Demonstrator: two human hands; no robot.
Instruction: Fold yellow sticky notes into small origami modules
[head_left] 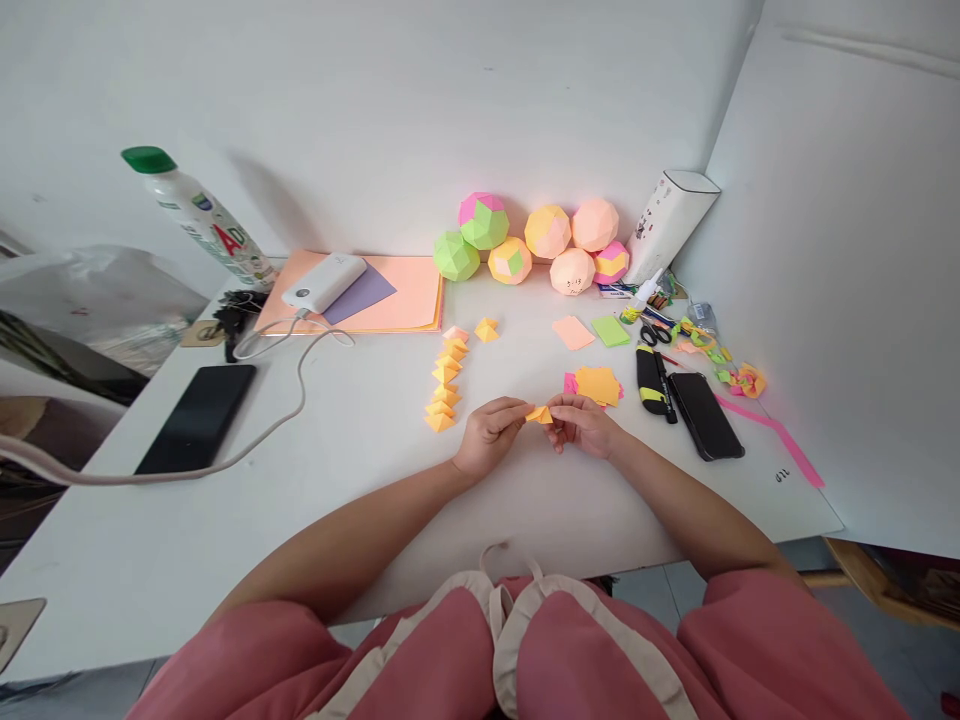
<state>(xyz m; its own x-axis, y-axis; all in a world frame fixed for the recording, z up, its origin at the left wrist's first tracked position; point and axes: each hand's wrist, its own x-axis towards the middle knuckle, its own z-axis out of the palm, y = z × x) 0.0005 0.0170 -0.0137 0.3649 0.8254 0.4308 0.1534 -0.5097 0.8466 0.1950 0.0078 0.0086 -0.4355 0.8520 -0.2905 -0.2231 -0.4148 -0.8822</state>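
Between my two hands is a small folded orange paper piece (539,414). My left hand (491,436) pinches its left end, and my right hand (582,425) pinches its right end. Just beyond my right hand lies a stack of orange sticky notes (598,385), with pink sheets showing beneath. To the left of my hands runs a column of folded orange paper units (445,375), overlapping one another. One more folded unit (487,329) sits apart at the column's far end.
Faceted paper balls (549,232) stand against the wall. Peach (573,333) and green notes (610,331) lie nearer. On the right are scissors (655,333), a utility knife (650,380) and a phone (705,416). A power bank (325,283), cable, spray bottle (202,220) and dark tablet (199,420) are left.
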